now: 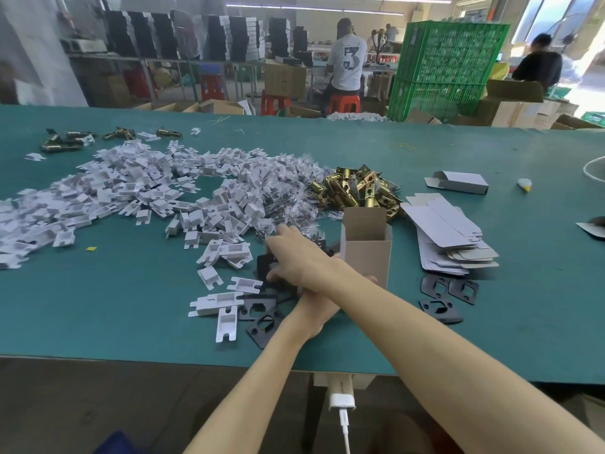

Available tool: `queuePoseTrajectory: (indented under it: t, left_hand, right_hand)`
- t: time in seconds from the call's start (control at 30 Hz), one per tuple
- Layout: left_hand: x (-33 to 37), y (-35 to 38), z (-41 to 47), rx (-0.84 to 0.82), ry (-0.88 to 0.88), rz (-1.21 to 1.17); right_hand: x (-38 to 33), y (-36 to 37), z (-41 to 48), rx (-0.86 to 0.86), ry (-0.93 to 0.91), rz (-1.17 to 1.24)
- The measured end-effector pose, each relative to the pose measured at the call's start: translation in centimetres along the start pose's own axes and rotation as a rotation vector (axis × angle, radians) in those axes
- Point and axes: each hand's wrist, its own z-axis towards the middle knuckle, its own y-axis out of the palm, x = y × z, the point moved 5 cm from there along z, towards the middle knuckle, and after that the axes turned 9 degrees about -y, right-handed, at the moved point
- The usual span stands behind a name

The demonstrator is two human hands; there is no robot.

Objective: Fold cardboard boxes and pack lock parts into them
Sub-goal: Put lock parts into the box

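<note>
An open brown cardboard box [366, 253] stands upright on the green table with its top flaps up. My left hand [319, 311] reaches under my right forearm and grips the base of the box. My right hand [301, 257] crosses over to the left, palm down. Its thumb and fingers close on a black strike plate [263, 268]. More black plates [262, 317] lie just below it. Brass latches [357, 190] are heaped behind the box. Bagged screws [288, 204] lie to their left.
A wide heap of white plastic inserts [131, 191] covers the left of the table. Flat unfolded boxes [448, 234] are stacked to the right, with three black plates [448, 290] in front and a folded box [458, 181] behind. Green crates [448, 67] and people working stand beyond the table.
</note>
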Motion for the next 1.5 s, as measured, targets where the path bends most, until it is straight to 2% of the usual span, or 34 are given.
queuePoseTrajectory:
  t: [0.1,0.17,0.27,0.4,0.57,0.67,0.77,0.9,1.03,1.17,1.33,1.5]
  left_hand:
    - [-1.1,-0.1,0.6,0.003,-0.022,0.067]
    - [-2.2,-0.3,1.9,0.030,-0.026,0.013]
    - [-2.3,-0.6,2.5,0.069,0.015,0.073]
    - [-2.2,-0.8,2.8,0.101,0.074,0.084]
    - [-1.5,-0.9,2.2,0.124,0.137,0.032]
    - [-1.4,-0.9,2.2,0.114,0.130,0.020]
    - [-1.3,-0.8,2.3,0.066,0.109,-0.057]
    - [-1.0,-0.5,2.2,0.024,0.090,-0.190]
    - [-1.0,-0.4,2.3,0.006,0.075,-0.236]
    - [-0.9,-0.3,2.2,-0.004,0.072,-0.249]
    - [-0.9,-0.3,2.1,-0.014,0.080,-0.254]
    - [-0.9,-0.2,2.1,-0.014,0.086,-0.269]
  right_hand:
    - [0.7,-0.3,-0.5,0.049,0.036,0.084]
    - [1.0,-0.9,-1.0,0.135,0.074,0.197]
    - [1.5,-1.9,-1.7,0.269,0.114,0.417]
    - [1.5,-2.2,-2.6,0.308,0.130,0.580]
    - [1.1,-2.7,-4.1,0.334,0.139,1.069]
    - [0.6,-3.8,-5.0,0.331,0.094,1.208]
    - [1.1,-6.1,-6.4,0.400,0.077,1.097]
    - [2.7,-10.4,-8.8,0.589,0.016,0.719]
    - [5.5,-12.8,-10.8,0.684,0.077,0.546]
    - [7.4,-12.0,-12.1,0.620,0.166,0.347]
    - [7.1,-9.6,-12.0,0.369,0.140,0.078]
    - [6.9,-10.8,-12.3,0.406,0.120,0.009]
